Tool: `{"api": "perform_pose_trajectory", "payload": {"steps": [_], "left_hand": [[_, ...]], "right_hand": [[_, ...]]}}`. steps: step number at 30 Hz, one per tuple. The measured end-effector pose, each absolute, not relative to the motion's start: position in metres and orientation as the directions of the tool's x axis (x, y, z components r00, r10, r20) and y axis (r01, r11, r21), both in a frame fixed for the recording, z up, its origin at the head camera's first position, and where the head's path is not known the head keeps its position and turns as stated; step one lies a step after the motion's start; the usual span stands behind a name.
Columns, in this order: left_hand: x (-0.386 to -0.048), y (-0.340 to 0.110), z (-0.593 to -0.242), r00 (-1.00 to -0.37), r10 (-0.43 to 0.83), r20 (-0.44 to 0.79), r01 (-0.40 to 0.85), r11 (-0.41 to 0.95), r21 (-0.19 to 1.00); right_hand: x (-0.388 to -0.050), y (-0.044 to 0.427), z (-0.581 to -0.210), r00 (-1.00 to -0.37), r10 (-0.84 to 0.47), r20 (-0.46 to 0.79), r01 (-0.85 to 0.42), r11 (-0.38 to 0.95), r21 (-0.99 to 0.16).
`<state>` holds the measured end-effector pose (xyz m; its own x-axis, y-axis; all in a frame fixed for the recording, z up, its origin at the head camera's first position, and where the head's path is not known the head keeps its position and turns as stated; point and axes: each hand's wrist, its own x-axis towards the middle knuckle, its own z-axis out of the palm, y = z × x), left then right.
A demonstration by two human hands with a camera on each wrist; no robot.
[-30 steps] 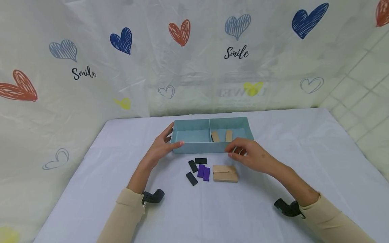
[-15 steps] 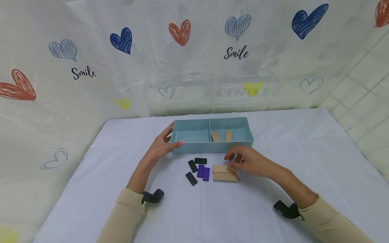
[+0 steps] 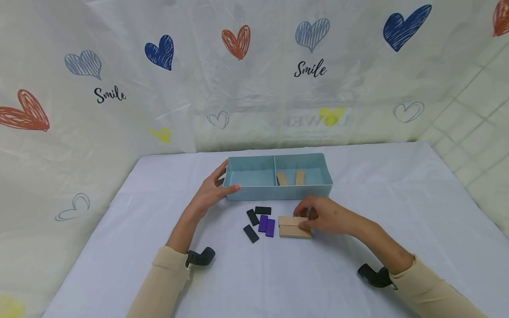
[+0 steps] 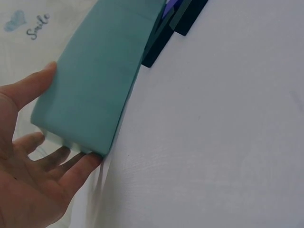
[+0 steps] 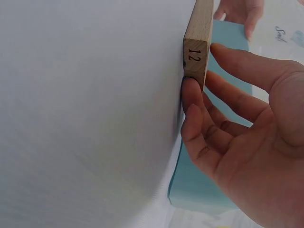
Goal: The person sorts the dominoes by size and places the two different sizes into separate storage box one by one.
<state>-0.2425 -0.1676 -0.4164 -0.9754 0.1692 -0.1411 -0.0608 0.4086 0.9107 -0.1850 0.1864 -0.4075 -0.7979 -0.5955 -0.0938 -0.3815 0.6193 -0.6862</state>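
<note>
A pale blue two-part box [image 3: 278, 193] has its left end gripped by my left hand [image 3: 210, 193], thumb on the front wall. In the left wrist view, that hand's [image 4: 42, 175] fingers curl around the end of the box [image 4: 95, 85]. My right hand [image 3: 328, 215] pinches the rear wooden block [image 3: 287, 221], thumb on its near side and fingers behind; a second wooden block [image 3: 295, 232] lies along its front. In the right wrist view, my right hand [image 5: 256, 128] surrounds the end of a block [image 5: 194, 54] marked 12.
Left of the wooden blocks lie two purple blocks [image 3: 270, 228] and three black blocks [image 3: 251, 234]. Two short wooden pieces [image 3: 300, 177] stand in the box's right compartment. The white-covered table [image 3: 278, 282] extends in front; a heart-printed sheet [image 3: 262, 88] hangs behind.
My right hand has moved down from the box's front wall to the wooden blocks and taken hold of the rear one. My left hand has stayed on the box.
</note>
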Motion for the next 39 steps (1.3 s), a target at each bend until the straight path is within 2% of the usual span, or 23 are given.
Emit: {"api": "perform_pose_trajectory", "payload": {"steps": [15,28,39], "left_hand": [[-0.2432,-0.1686,-0.4189,-0.975,0.174,-0.141,-0.061,0.400,0.914],[-0.2437,-0.1690,-0.4179,-0.971,0.168,-0.172,-0.090,0.410,0.908],[-0.2432,-0.1693,-0.4191,-0.975,0.168,-0.147,-0.068,0.405,0.912]], "right_hand": [[-0.1840,0.1832,-0.4065,-0.804,-0.582,-0.118,-0.374,0.651,-0.660],[-0.1834,0.1815,-0.4040,-0.808,-0.583,-0.088,-0.385,0.634,-0.670],[-0.1848,0.1823,-0.4045,-0.821,-0.560,-0.112,-0.341,0.639,-0.690]]}}
